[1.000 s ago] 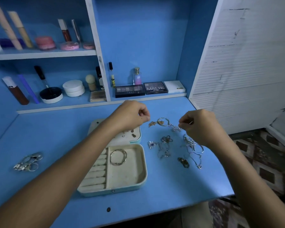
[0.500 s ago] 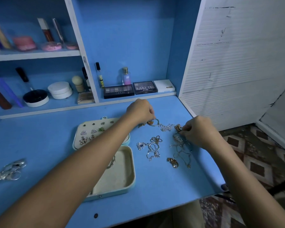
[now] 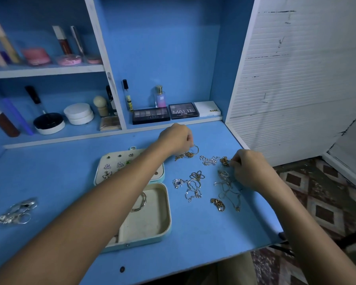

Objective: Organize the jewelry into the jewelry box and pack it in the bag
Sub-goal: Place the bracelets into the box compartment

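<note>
Jewelry lies scattered on the blue desk [image 3: 193, 239] to the right of the open jewelry box [image 3: 150, 219], and the head view, the only one, shows both hands among it. The left hand [image 3: 176, 138] reaches over the box lid with fingers curled down onto a gold chain [image 3: 186, 154] at the far edge of the scatter. The right hand [image 3: 248, 171] pinches at a small gold piece [image 3: 224, 161] just beside a silver chain [image 3: 209, 160]. The hands are well apart, with the silver chain between them. The box sits near-left of both hands, so any piece must travel leftward and toward the person; the left hand is nearer. The fingertips are hidden behind the knuckles, so how firm either grip is cannot be told. The tangled chains [image 3: 227, 188] by the right wrist are hard to separate, the left forearm covers part of the box tray, and no bag is visible.
</note>
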